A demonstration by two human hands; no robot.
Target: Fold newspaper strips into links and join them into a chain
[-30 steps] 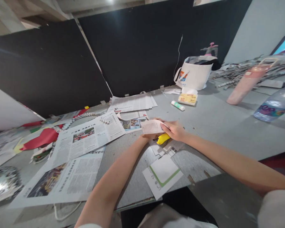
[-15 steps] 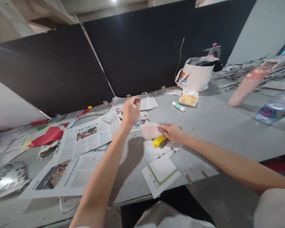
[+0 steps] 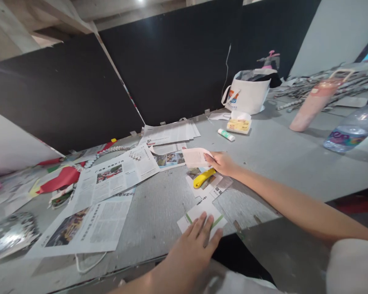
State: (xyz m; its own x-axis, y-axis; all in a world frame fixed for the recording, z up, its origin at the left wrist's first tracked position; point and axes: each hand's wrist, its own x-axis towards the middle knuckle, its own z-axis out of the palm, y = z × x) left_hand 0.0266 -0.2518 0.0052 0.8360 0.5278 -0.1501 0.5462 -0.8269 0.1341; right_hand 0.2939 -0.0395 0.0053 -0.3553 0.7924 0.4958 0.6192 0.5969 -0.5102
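My left hand (image 3: 194, 243) has its fingers spread over a white paper card (image 3: 198, 210) with a green stripe at the table's near edge. The hand covers the card's lower part. In my right hand (image 3: 223, 162) a small pale pink slip of paper (image 3: 196, 157) is pinched by its right side, its left end reaching over a newspaper piece. Just below the slip lies a long yellow tool (image 3: 204, 178), perhaps a cutter, on printed paper scraps (image 3: 221, 188). Large newspaper sheets (image 3: 106, 220) spread to the left.
Behind are a stack of newspaper strips (image 3: 171, 132), a glue stick (image 3: 226, 135), a tissue pack (image 3: 239, 123) and a white bag (image 3: 248, 96). A pink bottle (image 3: 314, 107) and a clear water bottle (image 3: 349, 132) stand right. Red paper (image 3: 59, 181) lies left.
My left hand has come down and back from above the newspapers to the striped card near the edge. My right hand still holds the pink slip.
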